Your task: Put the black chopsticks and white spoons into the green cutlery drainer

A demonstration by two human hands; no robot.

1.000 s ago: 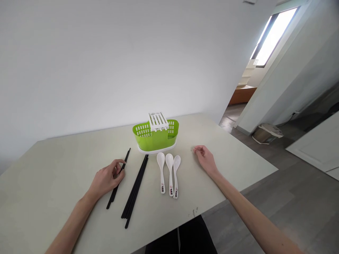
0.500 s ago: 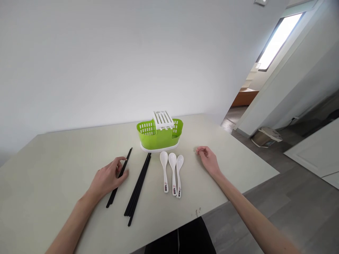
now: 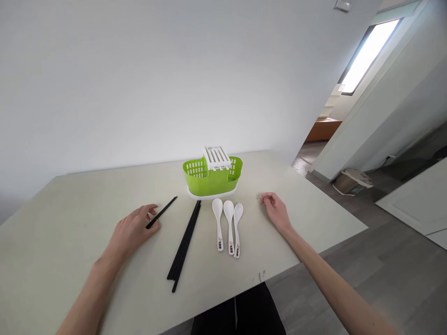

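The black stick (image 3: 164, 210) lies between thumb and fingers of the left hand (image 3: 134, 230), which appears lightly clamped on it near its lower end; presumably this leaves the far tip free to steer. Whether a second stick is aligned with it cannot be told. Immediately right of that hand, the black bundle (image 3: 185, 242) lies slightly fanned, probably because nothing binds it. Farther right, between the hands, three white spoons (image 3: 229, 210) lie with handles toward the person, likely for easy pickup; their handle prints are too small to read. The right hand (image 3: 275, 209) rests on the desk (image 3: 317, 221), curled with fingers together, holding nothing visible. Beyond both hands, the green basket (image 3: 211, 185) stands upright, apparently steadied by its white base (image 3: 213, 197); no brand is legible.
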